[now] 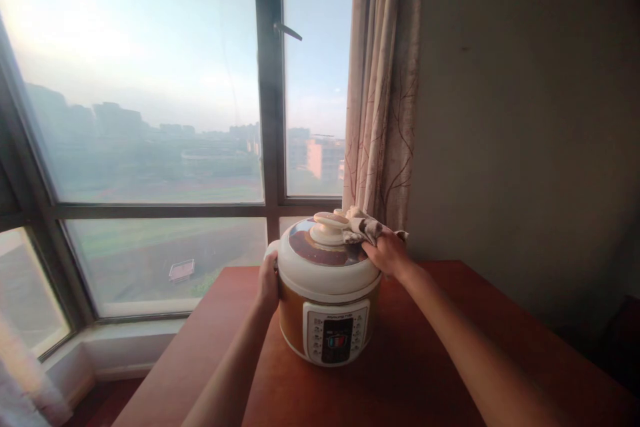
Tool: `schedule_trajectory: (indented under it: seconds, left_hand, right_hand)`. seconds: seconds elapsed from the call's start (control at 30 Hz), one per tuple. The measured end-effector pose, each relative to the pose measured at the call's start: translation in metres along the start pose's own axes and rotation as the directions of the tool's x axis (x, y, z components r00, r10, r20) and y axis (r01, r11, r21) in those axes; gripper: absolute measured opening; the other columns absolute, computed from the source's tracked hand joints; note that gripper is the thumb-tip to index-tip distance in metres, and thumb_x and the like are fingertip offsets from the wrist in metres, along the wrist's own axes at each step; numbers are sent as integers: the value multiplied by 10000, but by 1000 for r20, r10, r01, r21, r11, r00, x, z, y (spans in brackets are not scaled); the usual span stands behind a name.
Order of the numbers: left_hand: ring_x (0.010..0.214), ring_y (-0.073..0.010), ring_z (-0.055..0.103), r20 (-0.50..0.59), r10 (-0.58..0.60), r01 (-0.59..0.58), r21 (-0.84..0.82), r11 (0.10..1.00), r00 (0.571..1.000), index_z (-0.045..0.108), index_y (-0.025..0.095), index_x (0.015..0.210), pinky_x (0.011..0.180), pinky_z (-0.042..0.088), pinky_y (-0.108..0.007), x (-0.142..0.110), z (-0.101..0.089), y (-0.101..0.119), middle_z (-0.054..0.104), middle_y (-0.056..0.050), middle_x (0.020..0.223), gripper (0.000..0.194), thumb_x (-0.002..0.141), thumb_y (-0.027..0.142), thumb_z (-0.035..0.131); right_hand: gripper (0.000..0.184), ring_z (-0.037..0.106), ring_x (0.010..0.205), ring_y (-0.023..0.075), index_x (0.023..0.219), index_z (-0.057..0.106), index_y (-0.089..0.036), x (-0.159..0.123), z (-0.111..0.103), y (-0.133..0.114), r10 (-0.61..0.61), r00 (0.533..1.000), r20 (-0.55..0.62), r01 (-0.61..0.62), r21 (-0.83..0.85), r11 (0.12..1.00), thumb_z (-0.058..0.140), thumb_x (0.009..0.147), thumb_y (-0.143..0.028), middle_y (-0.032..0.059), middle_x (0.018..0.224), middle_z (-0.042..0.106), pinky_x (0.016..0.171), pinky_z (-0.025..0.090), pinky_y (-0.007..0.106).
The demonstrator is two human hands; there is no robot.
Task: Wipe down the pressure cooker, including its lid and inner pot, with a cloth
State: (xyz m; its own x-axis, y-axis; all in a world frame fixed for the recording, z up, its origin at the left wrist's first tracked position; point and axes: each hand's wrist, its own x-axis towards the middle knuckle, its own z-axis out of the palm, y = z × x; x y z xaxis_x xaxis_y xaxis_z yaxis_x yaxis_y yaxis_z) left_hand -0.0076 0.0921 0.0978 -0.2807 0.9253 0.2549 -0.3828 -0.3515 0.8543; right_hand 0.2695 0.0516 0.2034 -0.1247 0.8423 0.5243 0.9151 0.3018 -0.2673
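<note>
An electric pressure cooker [327, 287], white and golden brown with a round knob on its lid, stands upright on the table. Its control panel [337, 333] faces me. My left hand [269, 283] is closed around the white side handle [273, 250] at the cooker's left. On the right side of the lid, my right hand [390, 252] grips a patterned cloth [367, 227], which lies against the lid beside the knob [330, 227]. Part of the lid's right edge is hidden by that hand and the cloth.
The reddish-brown wooden table [200, 360] reaches toward a large window [160, 80] with a dark frame. A beige curtain [380, 100] hangs behind the cooker, next to a dim wall [515, 113].
</note>
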Motion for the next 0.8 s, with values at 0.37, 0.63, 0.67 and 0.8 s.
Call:
schedule_trajectory:
  seconds: [0.37,0.63,0.67,0.8]
  left_hand:
    - [632,-174,482,-44,-9,8,-32,999,999,636,216,673,629,419,-301,-7,10,10,610,30,633,231,759,429,620]
    - [677,-183,508,73,-41,39,23,999,997,683,198,764,649,418,-289,-6,-1,16,624,20,672,272,757,465,636]
    - [689,-185,511,75,-40,38,29,999,996,682,197,770,655,420,-288,-6,-2,16,630,17,687,280,756,473,639]
    - [703,-184,499,59,-34,32,48,998,998,650,202,734,657,417,-286,-7,-3,14,625,9,710,290,745,491,650]
  right_hand:
    - [726,436,1419,301,1441,517,-302,-84,4,-44,-232,930,-285,324,336,885,593,734,-155,59,1462,566,1214,302,509]
    - [502,548,1328,286,1259,688,-258,-52,11,-2,-149,960,-238,242,436,867,575,775,-186,68,1292,697,1158,384,466]
    - [468,566,1309,285,1240,701,-255,-46,12,4,-120,966,-231,215,450,866,565,795,-205,69,1260,714,1145,397,459]
    - [418,601,1267,280,1228,712,-239,-20,12,22,-1,993,-120,56,461,886,547,845,-259,63,1207,742,1106,432,416]
